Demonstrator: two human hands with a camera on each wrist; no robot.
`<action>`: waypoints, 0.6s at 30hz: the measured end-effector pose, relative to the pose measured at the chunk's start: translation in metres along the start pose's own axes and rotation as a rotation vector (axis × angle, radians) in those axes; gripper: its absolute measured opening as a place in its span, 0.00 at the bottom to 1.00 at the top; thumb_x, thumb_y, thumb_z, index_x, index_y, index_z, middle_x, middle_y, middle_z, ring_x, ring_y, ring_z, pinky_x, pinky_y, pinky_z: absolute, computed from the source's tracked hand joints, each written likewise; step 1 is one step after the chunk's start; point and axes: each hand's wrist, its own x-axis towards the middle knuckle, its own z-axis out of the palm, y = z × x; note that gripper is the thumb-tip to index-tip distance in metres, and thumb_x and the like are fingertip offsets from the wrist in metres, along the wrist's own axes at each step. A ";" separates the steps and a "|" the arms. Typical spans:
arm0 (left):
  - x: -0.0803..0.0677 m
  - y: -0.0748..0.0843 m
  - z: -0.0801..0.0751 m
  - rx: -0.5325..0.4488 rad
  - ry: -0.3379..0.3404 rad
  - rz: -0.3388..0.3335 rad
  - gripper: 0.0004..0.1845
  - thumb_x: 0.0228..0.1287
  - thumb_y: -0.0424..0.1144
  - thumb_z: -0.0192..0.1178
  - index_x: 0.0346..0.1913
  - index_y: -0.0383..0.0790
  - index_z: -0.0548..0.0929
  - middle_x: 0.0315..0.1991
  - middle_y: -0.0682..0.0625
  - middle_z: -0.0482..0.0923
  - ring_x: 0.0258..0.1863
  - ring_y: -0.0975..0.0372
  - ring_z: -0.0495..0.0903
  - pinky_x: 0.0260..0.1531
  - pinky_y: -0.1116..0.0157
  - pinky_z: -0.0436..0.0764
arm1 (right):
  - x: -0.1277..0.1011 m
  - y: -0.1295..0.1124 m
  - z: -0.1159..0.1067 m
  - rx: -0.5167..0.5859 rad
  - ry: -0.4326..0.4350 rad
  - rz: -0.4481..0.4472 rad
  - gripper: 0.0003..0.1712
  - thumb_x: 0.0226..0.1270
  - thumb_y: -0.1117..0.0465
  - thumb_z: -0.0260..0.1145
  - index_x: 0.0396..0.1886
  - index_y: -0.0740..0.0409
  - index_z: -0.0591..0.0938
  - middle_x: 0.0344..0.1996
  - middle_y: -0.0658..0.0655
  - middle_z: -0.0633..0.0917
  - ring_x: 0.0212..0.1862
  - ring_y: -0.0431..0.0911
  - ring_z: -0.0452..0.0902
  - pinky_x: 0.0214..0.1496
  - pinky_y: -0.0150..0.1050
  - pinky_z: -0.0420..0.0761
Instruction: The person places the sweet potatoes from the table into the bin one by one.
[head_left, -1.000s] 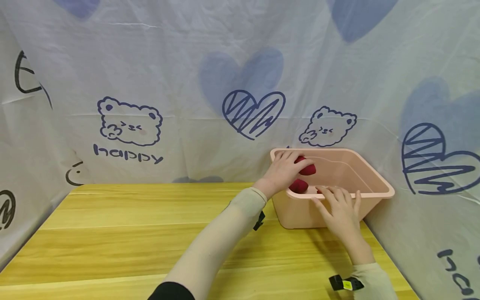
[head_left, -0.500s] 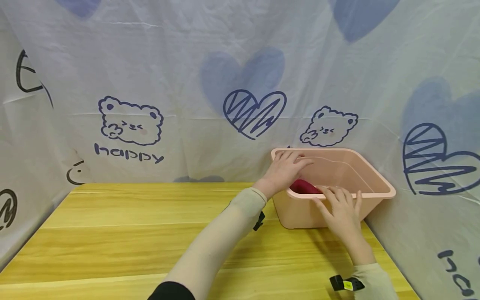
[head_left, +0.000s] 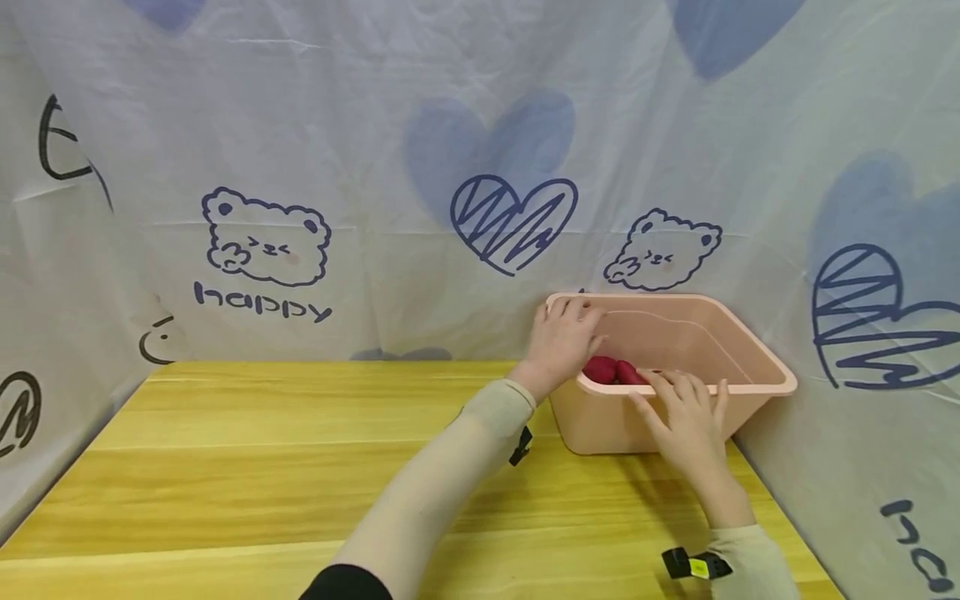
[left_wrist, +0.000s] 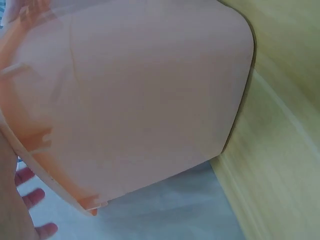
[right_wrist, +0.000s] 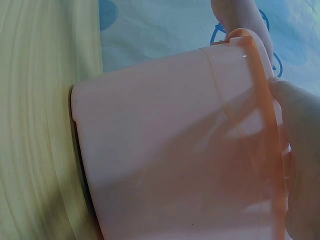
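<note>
Wooden table [head_left: 262,467], yellow plank top with lengthwise grain, fills lower half of head view, runs from left edge to lower right. Pink plastic tub [head_left: 675,417] sits directly on it at far right corner, centre-right of frame, base flat on wood, back edge close to cloth backdrop [head_left: 375,125]. Tub casts shadow onto planks in front. Wrist views show tub's lower edge meeting tabletop.

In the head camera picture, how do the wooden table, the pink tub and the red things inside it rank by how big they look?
1. The wooden table, by far the largest.
2. The pink tub.
3. The red things, the smallest; the tub's wall partly hides them.

Both hands, left hand and right hand, are at the tub's rim.
</note>
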 end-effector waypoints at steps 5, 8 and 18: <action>-0.003 0.001 0.000 -0.014 -0.015 -0.124 0.22 0.71 0.62 0.46 0.61 0.59 0.72 0.63 0.56 0.69 0.66 0.58 0.65 0.63 0.51 0.68 | 0.000 -0.001 0.001 0.002 0.002 0.000 0.26 0.73 0.41 0.53 0.62 0.50 0.76 0.58 0.63 0.75 0.65 0.63 0.61 0.70 0.72 0.37; -0.006 0.000 0.000 -0.026 -0.008 -0.159 0.23 0.71 0.63 0.46 0.61 0.58 0.72 0.63 0.55 0.69 0.67 0.58 0.64 0.64 0.50 0.67 | 0.000 -0.001 0.001 0.003 -0.005 -0.001 0.26 0.73 0.41 0.53 0.62 0.49 0.76 0.58 0.63 0.75 0.65 0.63 0.61 0.70 0.72 0.37; -0.024 -0.010 -0.003 -0.051 0.080 -0.174 0.23 0.70 0.63 0.47 0.59 0.56 0.75 0.64 0.51 0.71 0.64 0.54 0.69 0.65 0.43 0.66 | 0.000 -0.001 -0.001 -0.002 -0.001 -0.002 0.26 0.73 0.41 0.54 0.62 0.48 0.76 0.57 0.63 0.75 0.65 0.63 0.61 0.70 0.72 0.37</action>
